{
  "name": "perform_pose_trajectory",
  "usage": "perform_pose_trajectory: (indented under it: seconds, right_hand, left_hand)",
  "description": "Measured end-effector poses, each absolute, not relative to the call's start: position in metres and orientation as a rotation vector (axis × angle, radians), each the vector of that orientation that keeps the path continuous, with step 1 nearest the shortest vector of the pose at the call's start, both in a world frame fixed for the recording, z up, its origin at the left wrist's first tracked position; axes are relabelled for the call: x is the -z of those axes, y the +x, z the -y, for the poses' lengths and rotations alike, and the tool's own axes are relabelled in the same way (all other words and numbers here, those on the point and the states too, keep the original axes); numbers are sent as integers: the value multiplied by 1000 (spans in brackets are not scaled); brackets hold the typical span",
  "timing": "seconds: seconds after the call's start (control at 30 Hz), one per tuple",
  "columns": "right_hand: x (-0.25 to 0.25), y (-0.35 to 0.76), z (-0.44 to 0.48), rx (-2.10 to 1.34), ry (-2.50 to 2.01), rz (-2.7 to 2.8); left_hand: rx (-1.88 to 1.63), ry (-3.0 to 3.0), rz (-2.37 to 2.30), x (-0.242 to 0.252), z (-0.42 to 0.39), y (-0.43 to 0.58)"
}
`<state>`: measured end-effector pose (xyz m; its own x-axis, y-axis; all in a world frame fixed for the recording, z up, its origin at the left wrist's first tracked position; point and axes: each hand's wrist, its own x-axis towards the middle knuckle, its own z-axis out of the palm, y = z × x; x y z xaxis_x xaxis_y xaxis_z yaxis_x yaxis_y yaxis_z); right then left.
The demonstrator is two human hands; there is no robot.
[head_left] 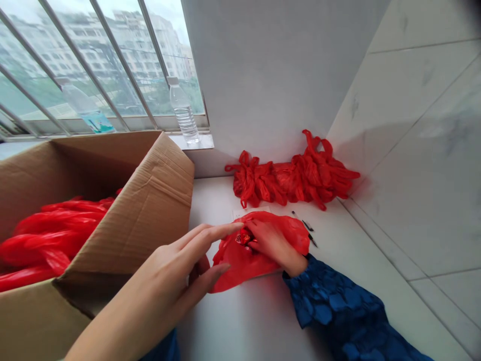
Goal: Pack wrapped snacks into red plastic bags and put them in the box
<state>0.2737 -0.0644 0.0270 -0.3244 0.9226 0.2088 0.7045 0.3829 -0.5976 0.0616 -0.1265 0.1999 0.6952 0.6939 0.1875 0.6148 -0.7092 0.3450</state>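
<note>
A red plastic bag lies spread on the white surface in front of me. My right hand reaches into it from the right, fingers bent around small red-wrapped candies with printed wrappers. Some of its fingertips are hidden by the candies and the bag. My left hand hovers at the bag's left side, index finger stretched toward the candies and thumb apart. Its other fingers curl underneath, partly out of sight. Whether the left index fingertip touches the bag I cannot tell.
An open cardboard box with red plastic bags stands at left. Tied red bags lie along the back wall. Pens rest right of the bag. One clear bottle stands on the sill; another bottle leans nearby.
</note>
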Motion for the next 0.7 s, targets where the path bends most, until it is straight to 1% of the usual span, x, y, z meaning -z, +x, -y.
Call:
perform_pose_trajectory:
  seconds: [0.17,0.3,0.4,0.5,0.7]
  right_hand:
    - [-49,289,69,-575,-1237,2016]
    - [-76,312,80,-588,-1237,1912]
    - [-92,322,91,-706,-1199,1777]
    - [-101,322,100,-834,-1109,1608]
    - [-112,314,110,-837,-1027,1459]
  left_hand:
    - [-456,2621,-1065,-200,124,60]
    - [-499,2607,-1100,-201,124,61]
    - [-513,2653,-1054,-202,123,62]
    - [-511,2662,-998,-203,123,64]
    - [-510,2670,-979,-202,117,66]
